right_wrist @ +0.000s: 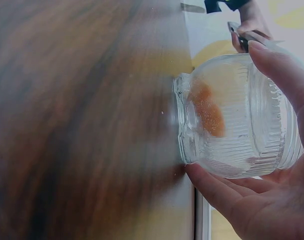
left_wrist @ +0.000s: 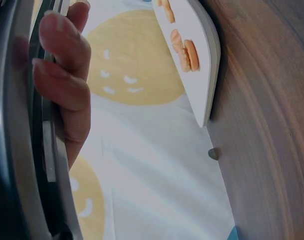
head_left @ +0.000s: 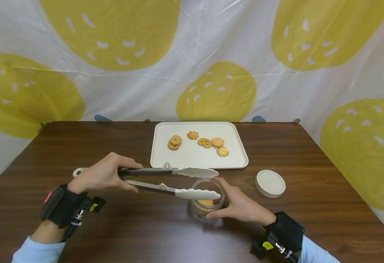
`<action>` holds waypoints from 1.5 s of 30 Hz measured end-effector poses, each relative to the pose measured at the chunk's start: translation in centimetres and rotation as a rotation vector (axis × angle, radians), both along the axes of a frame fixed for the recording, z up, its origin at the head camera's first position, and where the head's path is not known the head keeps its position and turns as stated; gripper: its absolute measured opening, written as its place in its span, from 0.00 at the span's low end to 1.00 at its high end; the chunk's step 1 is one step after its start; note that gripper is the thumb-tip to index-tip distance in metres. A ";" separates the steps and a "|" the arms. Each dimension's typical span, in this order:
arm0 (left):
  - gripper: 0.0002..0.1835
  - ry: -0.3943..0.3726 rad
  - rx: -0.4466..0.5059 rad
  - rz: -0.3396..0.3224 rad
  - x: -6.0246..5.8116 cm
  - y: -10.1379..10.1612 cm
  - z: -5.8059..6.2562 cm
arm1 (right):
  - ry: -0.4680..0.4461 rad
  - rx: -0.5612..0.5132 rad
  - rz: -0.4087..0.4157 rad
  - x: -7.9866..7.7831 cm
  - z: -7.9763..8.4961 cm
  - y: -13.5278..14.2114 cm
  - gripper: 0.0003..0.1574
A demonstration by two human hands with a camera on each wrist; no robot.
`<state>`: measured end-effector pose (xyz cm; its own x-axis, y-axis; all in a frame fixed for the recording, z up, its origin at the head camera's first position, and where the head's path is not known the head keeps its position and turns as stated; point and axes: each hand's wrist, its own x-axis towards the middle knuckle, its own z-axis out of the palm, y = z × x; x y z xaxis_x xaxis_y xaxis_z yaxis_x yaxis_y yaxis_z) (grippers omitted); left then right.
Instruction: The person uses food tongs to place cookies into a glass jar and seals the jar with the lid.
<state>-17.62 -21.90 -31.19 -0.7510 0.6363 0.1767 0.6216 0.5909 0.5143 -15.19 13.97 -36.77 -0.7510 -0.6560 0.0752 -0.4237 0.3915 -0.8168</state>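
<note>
My left hand (head_left: 107,173) grips a pair of tongs (head_left: 196,194) with black-and-steel arms and pale scalloped tips. The tips are spread apart over the mouth of a ribbed glass jar (right_wrist: 241,115), with nothing visible between them. My right hand (head_left: 241,206) holds the jar upright on the table, thumb on one side and fingers on the other. Inside the jar lies a golden-brown cookie (right_wrist: 210,112); the tongs partly hide it from above. In the left wrist view, curled fingers (left_wrist: 67,75) wrap the tongs' handle.
Behind the jar, a white tray (head_left: 195,161) carries several cookies: a stacked pair (head_left: 175,140), a star-shaped one (head_left: 193,135), a pretzel-shaped one (head_left: 205,143) and others. A round white lid (head_left: 270,183) lies right of the jar. A patterned curtain (head_left: 139,91) hangs along the table's far edge.
</note>
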 end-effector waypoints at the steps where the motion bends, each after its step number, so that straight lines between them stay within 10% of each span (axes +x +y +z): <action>1: 0.29 -0.004 -0.002 0.005 0.0 0.0 0.0 | -0.001 -0.001 -0.002 0.2 0.4 -0.1 0.51; 10: 0.28 -0.022 0.021 0.029 -0.3 -0.5 -0.1 | -0.010 -0.011 0.007 0.1 0.0 0.0 0.49; 28: 0.29 0.202 -0.047 0.320 -4.3 -0.7 -2.6 | -0.018 0.001 0.007 0.1 0.2 0.1 0.46; 45: 0.34 0.204 -0.159 0.509 -5.4 -0.1 -2.8 | -0.041 -0.017 0.012 0.1 0.1 0.1 0.48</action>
